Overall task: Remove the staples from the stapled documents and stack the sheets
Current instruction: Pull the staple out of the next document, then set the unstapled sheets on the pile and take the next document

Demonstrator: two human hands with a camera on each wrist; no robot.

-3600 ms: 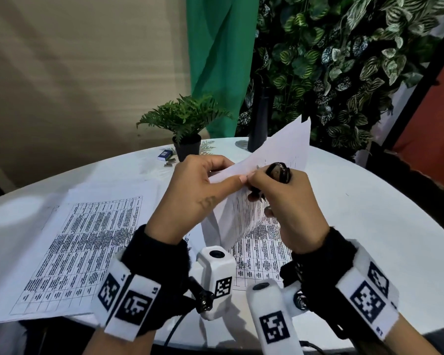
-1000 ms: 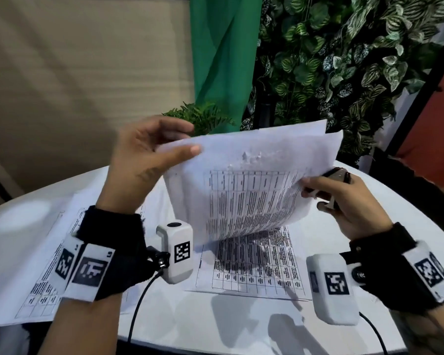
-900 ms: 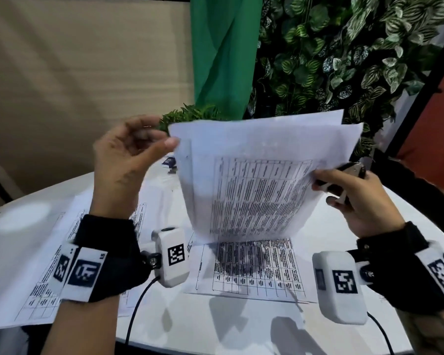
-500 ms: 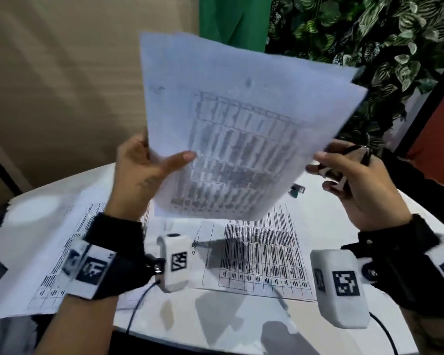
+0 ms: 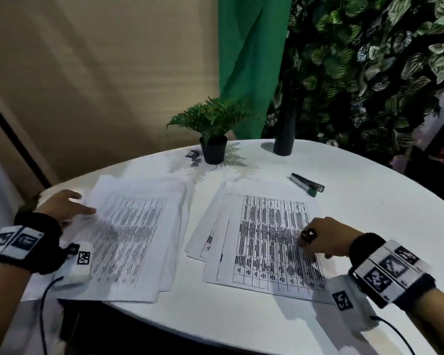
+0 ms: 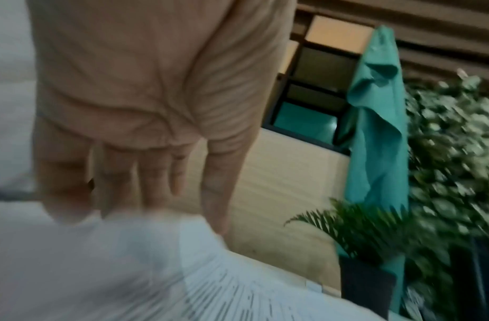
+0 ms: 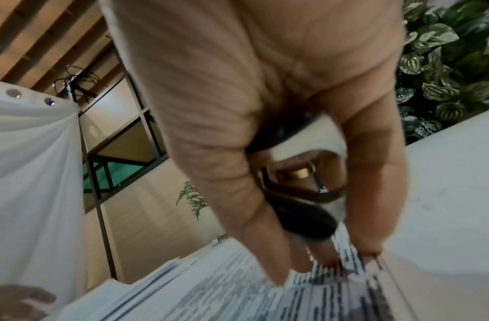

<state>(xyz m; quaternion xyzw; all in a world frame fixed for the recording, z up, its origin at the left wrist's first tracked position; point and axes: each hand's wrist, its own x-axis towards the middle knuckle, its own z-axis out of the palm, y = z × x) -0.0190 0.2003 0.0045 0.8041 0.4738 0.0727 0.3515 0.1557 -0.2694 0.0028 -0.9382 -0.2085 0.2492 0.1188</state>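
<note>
A left stack of printed sheets lies on the white round table. My left hand rests flat at its far left edge, fingers straight and tips touching the paper. To the right lies a looser, fanned pile of printed sheets. My right hand is lowered onto that pile's right side. It grips a black staple remover in its palm while its fingertips touch the top sheet.
A black and green stapler lies beyond the right pile. At the table's back stand a small potted fern, a dark cylinder and a small staple box. A leafy wall and a green curtain are behind.
The sheets I held up in both hands now lie on the left stack. Both hands came down to the table, the right onto the right pile, still holding the remover.
</note>
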